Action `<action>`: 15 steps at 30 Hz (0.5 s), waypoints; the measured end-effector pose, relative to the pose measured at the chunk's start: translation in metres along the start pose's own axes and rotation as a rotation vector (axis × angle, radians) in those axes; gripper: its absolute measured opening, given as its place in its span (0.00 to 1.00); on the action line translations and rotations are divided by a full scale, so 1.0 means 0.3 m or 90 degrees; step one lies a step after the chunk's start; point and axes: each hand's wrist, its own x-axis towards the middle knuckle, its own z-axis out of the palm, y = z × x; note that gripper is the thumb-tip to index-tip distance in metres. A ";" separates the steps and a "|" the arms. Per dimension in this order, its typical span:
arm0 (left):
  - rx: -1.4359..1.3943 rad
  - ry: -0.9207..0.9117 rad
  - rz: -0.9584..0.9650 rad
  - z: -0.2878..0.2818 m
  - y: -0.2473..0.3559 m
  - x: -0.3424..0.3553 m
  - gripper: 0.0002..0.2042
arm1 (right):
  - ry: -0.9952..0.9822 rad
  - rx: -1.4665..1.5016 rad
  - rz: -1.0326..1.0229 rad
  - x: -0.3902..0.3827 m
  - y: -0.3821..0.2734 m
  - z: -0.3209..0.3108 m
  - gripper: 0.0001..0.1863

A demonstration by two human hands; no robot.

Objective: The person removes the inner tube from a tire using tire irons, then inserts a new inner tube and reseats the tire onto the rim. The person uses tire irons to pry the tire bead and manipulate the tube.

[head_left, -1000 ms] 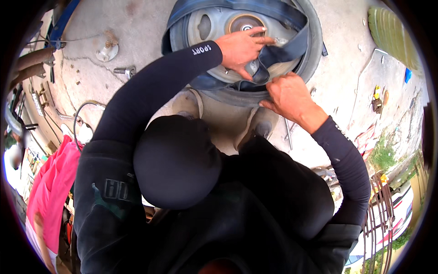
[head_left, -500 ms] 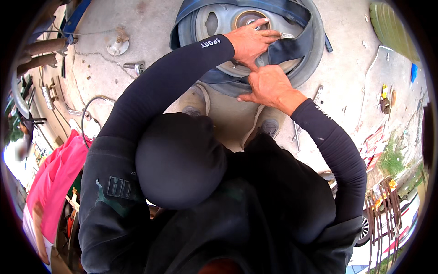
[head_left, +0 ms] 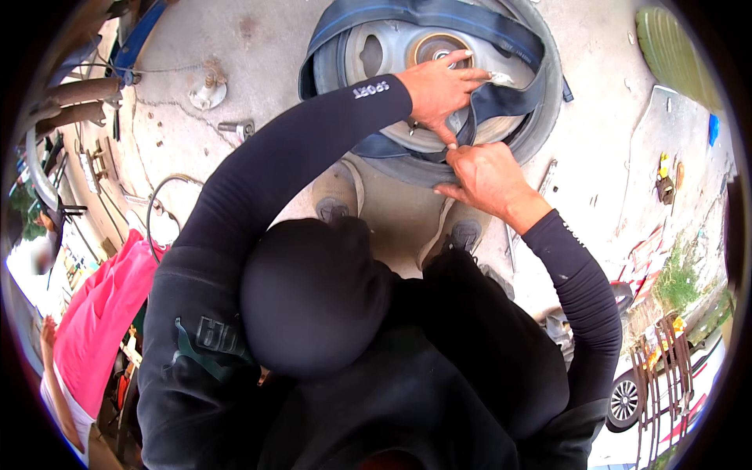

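Observation:
A tyre (head_left: 546, 117) lies flat on the ground in front of me, around a grey metal wheel (head_left: 392, 43) with a round centre hole. A limp black inner tube (head_left: 513, 102) with a thin blue line is draped over the wheel, loosely ringing it. My left hand (head_left: 442, 90) reaches across the wheel with its fingers stretched out. Its thumb points down to a fold of the tube at the near side. There, my right hand (head_left: 489, 178) is closed on the tube's edge by the tyre's rim; its fingertips are partly hidden.
My shoes (head_left: 466, 231) stand at the tyre's near edge. A metal socket-like piece (head_left: 237, 128) and a round-based metal part (head_left: 207, 94) lie to the left. Another tyre (head_left: 680, 55) is at the far right. At the left, another person's arm (head_left: 56, 384) shows beside pink cloth (head_left: 106, 313).
The view has shifted slightly, so wheel and hands sit lower in it. Both hands stay at the same part of the tube. The other person's arm at the left is raised higher.

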 end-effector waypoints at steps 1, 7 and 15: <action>0.025 -0.023 -0.010 -0.003 -0.009 -0.013 0.33 | -0.007 0.011 0.012 0.005 -0.001 -0.008 0.23; -0.176 0.386 -0.419 0.006 0.254 -0.529 0.21 | 0.047 0.094 0.020 -0.042 0.055 0.002 0.24; -1.453 0.636 -0.729 0.198 0.378 -0.603 0.19 | 0.054 0.088 -0.015 -0.037 0.060 0.006 0.25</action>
